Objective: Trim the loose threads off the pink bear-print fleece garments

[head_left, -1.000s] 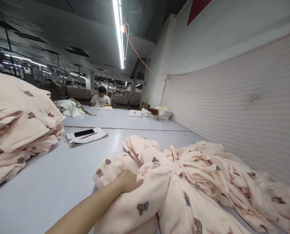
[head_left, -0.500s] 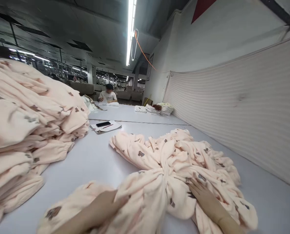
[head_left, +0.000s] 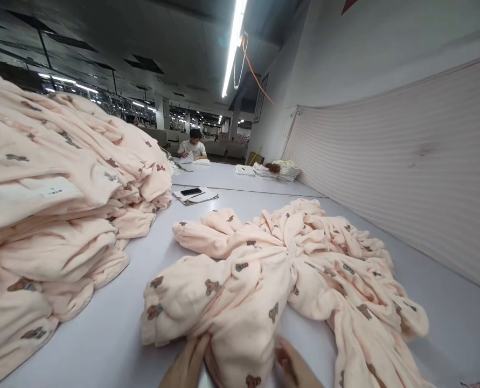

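Observation:
A bundle of pale pink fleece garments with small brown bear prints lies spread on the table before me, gathered tight at its middle. My left hand is closed on the near lower edge of a bulging part, its fingertips partly hidden by the cloth. On the other side of that same part, my right hand has its fingers curled against the fabric edge, slightly blurred. Both hands are low in the view, cut off by the bottom edge.
A tall heap of the same pink fleece fills the left side. Farther back lie a phone on papers and stacks of white cloth pieces. A person sits at the far end. A striped cloth covers the right wall.
My right hand has left the bundle's right side and come to the near middle. My left hand has drawn back toward me. The near-left cloth now lies closer in, bulging.

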Demonstrator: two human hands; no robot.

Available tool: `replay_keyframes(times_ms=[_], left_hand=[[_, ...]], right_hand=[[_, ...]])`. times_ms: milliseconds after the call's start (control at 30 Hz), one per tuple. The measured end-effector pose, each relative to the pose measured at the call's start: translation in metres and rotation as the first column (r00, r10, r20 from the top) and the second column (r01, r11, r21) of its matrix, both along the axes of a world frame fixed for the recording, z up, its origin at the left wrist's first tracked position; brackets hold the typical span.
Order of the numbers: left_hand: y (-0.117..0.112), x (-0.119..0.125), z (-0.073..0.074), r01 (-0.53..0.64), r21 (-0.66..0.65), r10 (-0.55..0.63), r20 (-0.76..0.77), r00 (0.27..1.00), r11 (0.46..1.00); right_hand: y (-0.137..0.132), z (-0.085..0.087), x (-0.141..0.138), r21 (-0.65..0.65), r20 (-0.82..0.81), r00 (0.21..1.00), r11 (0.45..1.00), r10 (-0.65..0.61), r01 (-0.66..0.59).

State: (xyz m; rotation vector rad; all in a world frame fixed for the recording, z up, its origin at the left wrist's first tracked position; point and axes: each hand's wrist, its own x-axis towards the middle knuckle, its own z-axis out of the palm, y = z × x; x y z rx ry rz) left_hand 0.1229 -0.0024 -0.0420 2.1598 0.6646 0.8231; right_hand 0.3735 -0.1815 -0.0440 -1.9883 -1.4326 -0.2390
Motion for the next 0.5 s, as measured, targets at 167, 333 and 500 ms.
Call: replay_keyframes(times_ms=[167,333,500], left_hand=[[0.008,0.029,0.036,0.072,-0.210,-0.063,0.050,0.997,0.975],[0.036,0.031,0.134,0.282,-0.648,-0.170,0.231,0.958,0.707],[0.067,0.026,0.150,0.192,-0.836,-0.112,0.157,0.981,0.514]], right_hand=[[0.048,0.012,-0.078,0.175,-0.322,0.927,0.974,0.193,-0.142],[0.072,0.091,-0.066,0.188,-0.571,0.817,0.982,0.085,0.030],[0.086,0.122,-0.076,0.184,-0.470,0.879,0.983,0.078,0.010]])
